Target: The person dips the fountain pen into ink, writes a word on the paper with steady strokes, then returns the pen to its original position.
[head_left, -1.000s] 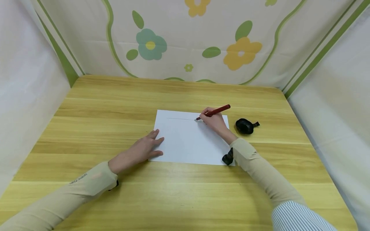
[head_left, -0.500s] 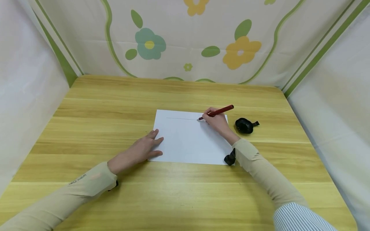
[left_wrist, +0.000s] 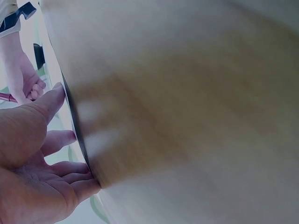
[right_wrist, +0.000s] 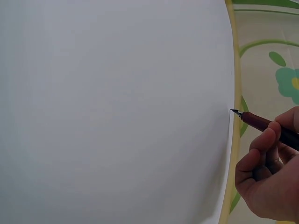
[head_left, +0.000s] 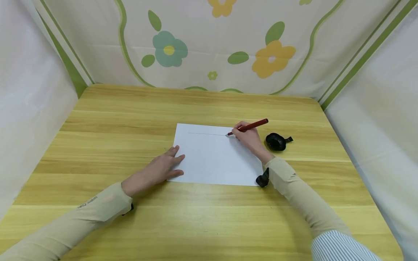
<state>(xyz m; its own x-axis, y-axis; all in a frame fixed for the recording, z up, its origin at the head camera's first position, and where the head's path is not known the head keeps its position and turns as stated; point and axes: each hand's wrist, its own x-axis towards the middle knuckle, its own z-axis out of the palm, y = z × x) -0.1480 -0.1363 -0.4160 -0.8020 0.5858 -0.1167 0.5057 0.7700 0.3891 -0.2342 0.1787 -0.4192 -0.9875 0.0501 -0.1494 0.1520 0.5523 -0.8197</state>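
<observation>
A white sheet of paper (head_left: pixel 209 159) lies on the wooden table, with a thin straight line (head_left: pixel 205 133) running across its upper part. My right hand (head_left: pixel 249 138) pinches a dark red fountain pen (head_left: pixel 257 123), its nib touching the paper at the line's right end. In the right wrist view the metal nib of the fountain pen (right_wrist: pixel 254 120) meets the sheet, and the curled fingers (right_wrist: pixel 265 140) grip the barrel. Spread fingers of my left hand (head_left: pixel 160 167) rest on the paper's left edge; the left wrist view shows that hand (left_wrist: pixel 42 172) from the palm side.
Just right of the paper sits a small black pan-shaped dish (head_left: pixel 276 142) with a short handle. The wooden table (head_left: pixel 196 224) spreads around the sheet. Behind it hangs a white cloth (head_left: pixel 202 47) printed with flowers, and more white cloth closes off both sides.
My right hand has slid a little to the right with the fountain pen, and the line on the paper has grown longer that way. The left hand stays in place.
</observation>
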